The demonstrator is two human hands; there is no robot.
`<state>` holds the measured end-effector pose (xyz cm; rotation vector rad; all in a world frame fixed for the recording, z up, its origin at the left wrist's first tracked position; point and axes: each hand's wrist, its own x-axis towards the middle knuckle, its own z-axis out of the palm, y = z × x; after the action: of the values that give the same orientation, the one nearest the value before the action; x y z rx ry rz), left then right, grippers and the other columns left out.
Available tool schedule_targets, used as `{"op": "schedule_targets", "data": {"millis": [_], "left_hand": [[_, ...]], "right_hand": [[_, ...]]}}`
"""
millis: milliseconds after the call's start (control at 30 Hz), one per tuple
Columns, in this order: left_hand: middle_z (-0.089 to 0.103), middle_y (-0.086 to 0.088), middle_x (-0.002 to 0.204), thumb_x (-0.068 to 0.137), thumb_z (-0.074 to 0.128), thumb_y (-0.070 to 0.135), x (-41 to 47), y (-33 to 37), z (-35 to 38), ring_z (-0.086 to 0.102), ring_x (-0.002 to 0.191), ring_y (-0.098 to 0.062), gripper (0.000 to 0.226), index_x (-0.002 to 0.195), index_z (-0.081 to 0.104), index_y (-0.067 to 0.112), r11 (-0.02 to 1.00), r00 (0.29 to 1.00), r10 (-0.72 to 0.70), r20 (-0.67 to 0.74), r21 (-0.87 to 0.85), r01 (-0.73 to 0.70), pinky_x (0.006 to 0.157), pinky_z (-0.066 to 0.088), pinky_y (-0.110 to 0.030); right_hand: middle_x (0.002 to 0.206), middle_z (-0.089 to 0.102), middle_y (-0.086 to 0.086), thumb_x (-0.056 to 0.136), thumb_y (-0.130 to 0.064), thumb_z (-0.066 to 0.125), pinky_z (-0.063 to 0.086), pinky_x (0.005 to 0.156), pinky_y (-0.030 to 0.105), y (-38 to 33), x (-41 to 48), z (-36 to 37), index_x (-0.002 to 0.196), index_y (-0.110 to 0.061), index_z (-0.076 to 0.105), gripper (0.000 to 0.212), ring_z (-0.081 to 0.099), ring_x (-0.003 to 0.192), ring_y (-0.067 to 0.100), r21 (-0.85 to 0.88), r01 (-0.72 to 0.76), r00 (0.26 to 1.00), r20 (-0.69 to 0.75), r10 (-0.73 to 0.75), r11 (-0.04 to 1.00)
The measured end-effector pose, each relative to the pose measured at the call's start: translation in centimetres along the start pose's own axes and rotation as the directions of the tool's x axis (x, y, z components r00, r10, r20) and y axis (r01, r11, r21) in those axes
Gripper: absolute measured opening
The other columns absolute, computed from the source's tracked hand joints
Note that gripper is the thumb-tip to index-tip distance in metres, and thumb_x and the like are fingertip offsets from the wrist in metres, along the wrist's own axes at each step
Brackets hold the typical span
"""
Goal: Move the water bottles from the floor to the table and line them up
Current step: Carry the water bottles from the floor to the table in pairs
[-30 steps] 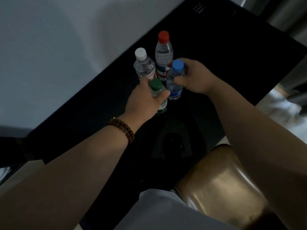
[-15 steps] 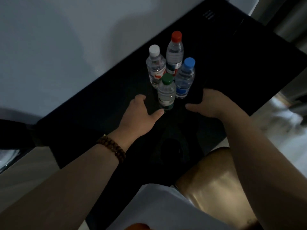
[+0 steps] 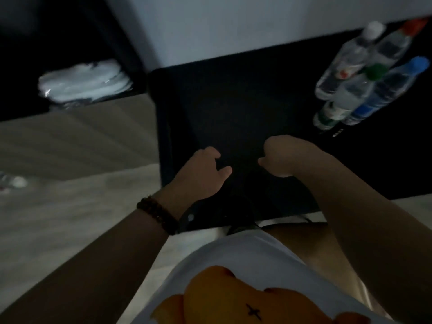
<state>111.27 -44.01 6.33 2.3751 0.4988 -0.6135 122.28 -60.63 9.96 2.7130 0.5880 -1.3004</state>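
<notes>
Plainly, your left hand [image 3: 203, 174] and right hand [image 3: 282, 157] hung loosely curled and empty at mid-frame over the black table [image 3: 233, 101]. The four water bottles [image 3: 364, 85] stood bunched at upper right; nudging one while lining them up could have toppled the rest. Pale floor [image 3: 70, 206] lay lower left, a white wall [image 3: 210, 24] above.

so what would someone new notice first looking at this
Four water bottles, capped white, red, green and blue, stand bunched together at the far right of the black table. The left hand and right hand hover over the table's near edge, loosely curled and holding nothing. A pale, blurred bundle lies in the dark at upper left.
</notes>
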Motion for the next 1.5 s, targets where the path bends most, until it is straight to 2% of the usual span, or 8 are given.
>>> {"op": "schedule_targets", "data": {"millis": [200, 367, 500, 633, 967, 1167, 1333, 1500], "left_hand": [[0.054, -0.009, 0.135, 0.098, 0.057, 0.047, -12.9, -12.1, -0.1, 0.056, 0.118, -0.024, 0.05, 0.138, 0.049, 0.017, 0.973, 0.966, -0.231, -0.114, -0.051, 0.227, 0.092, 0.046, -0.03], [0.051, -0.01, 0.14, 0.099, 0.051, 0.052, -26.2, -23.4, 1.8, 0.054, 0.125, -0.029, 0.054, 0.142, 0.046, 0.018, 0.861, 0.852, -0.506, -0.132, -0.144, 0.489, 0.1, 0.043, -0.036], [0.054, -0.01, 0.132, 0.099, 0.051, 0.051, -36.5, -30.8, 4.2, 0.057, 0.116, -0.029, 0.053, 0.138, 0.049, 0.017, 0.712, 0.696, -0.697, -0.174, -0.28, 0.644, 0.097, 0.048, -0.039], [0.056, -0.01, 0.126, 0.099, 0.051, 0.051, -45.2, -35.4, 5.7, 0.058, 0.111, -0.03, 0.05, 0.133, 0.052, 0.015, 0.544, 0.498, -0.838, -0.222, -0.412, 0.731, 0.089, 0.047, -0.037], [0.058, -0.014, 0.134, 0.1, 0.054, 0.045, -57.0, -44.6, 5.2, 0.057, 0.119, -0.03, 0.051, 0.138, 0.05, 0.011, 0.283, 0.136, -0.956, -0.258, -0.7, 0.656, 0.089, 0.042, -0.034], [0.062, -0.011, 0.131, 0.099, 0.057, 0.043, -60.6, -53.3, 2.5, 0.059, 0.118, -0.028, 0.049, 0.135, 0.054, 0.01, 0.248, 0.086, -0.963, -0.255, -0.721, 0.647, 0.086, 0.04, -0.03], [0.063, -0.011, 0.132, 0.098, 0.059, 0.042, -63.3, -62.2, -1.8, 0.06, 0.12, -0.028, 0.047, 0.132, 0.058, 0.01, 0.233, 0.099, -0.969, -0.226, -0.712, 0.663, 0.099, 0.047, -0.038], [0.071, -0.011, 0.113, 0.097, 0.059, 0.041, -65.9, -70.7, -8.5, 0.064, 0.102, -0.029, 0.034, 0.109, 0.064, 0.01, 0.227, 0.097, -0.971, -0.22, -0.702, 0.675, 0.085, 0.049, -0.036]], "right_hand": [[0.107, 0.063, 0.005, 0.104, -0.028, 0.053, 0.055, 0.084, 0.038, -15.8, -4.7, 5.0, 0.108, -0.011, 0.063, 0.02, 0.063, 0.095, 0.025, -0.256, 0.244, 0.966, -0.015, -0.257, 0.935], [0.114, 0.065, 0.007, 0.104, -0.029, 0.049, 0.055, 0.085, 0.039, -29.1, -9.6, 13.0, 0.128, -0.017, 0.062, 0.029, 0.063, 0.098, 0.027, -0.471, 0.441, 0.887, 0.096, -0.452, 0.764], [0.136, 0.057, 0.013, 0.105, -0.035, 0.045, 0.052, 0.095, 0.047, -38.7, -13.0, 20.0, 0.152, -0.017, 0.032, 0.052, 0.058, 0.115, 0.034, -0.537, 0.6, 0.76, 0.15, -0.633, 0.593], [0.133, 0.06, 0.018, 0.103, -0.044, 0.046, 0.051, 0.096, 0.05, -46.5, -17.0, 25.7, 0.157, -0.02, 0.02, 0.065, 0.06, 0.117, 0.038, -0.538, 0.732, 0.589, 0.19, -0.785, 0.418], [0.146, 0.054, 0.017, 0.101, -0.056, 0.045, 0.048, 0.104, 0.046, -60.7, -22.3, 33.3, 0.163, -0.021, 0.006, 0.081, 0.055, 0.128, 0.036, -0.437, 0.883, 0.333, 0.326, -0.885, 0.171], [0.148, 0.052, 0.019, 0.101, -0.057, 0.046, 0.043, 0.105, 0.041, -71.9, -21.3, 36.5, 0.163, -0.017, 0.005, 0.084, 0.053, 0.132, 0.035, -0.394, 0.9, 0.328, 0.336, -0.883, 0.184], [0.147, 0.053, 0.018, 0.101, -0.059, 0.043, 0.045, 0.101, 0.04, -83.3, -21.4, 38.4, 0.163, -0.02, 0.004, 0.084, 0.055, 0.129, 0.034, -0.342, 0.925, 0.286, 0.347, -0.893, 0.163], [0.142, 0.057, 0.017, 0.102, -0.06, 0.039, 0.049, 0.099, 0.042, -93.7, -22.4, 38.1, 0.162, -0.02, 0.008, 0.079, 0.059, 0.124, 0.034, -0.333, 0.931, 0.265, 0.331, -0.906, 0.151]]}}
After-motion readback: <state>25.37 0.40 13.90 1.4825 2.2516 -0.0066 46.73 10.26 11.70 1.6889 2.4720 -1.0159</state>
